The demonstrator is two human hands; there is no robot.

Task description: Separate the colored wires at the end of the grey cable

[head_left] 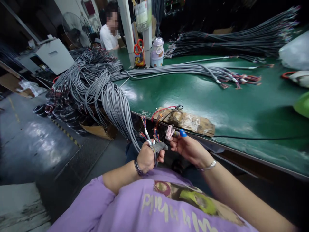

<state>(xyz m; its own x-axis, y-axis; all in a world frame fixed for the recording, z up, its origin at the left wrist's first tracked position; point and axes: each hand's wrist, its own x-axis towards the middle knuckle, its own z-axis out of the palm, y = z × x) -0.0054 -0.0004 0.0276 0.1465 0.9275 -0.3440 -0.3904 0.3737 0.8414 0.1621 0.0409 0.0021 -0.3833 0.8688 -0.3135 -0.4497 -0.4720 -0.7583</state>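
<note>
My left hand is closed around the ends of several grey cables; a grey cover wraps its thumb. Multicoloured stripped wires fan out above the fist, past white bands on the cable sheaths. Close by on the right, my right hand pinches a small pink clothes peg at its fingertips, and one digit wears a blue cover. The peg is apart from the wires. From the left hand, the grey cables run up into a large bundle draped over the table's edge.
The green table carries a worn, taped board with red and black leads at its front edge. Grey cables and black cables lie farther back. Scissors stand beside a purple bottle. A person sits beyond.
</note>
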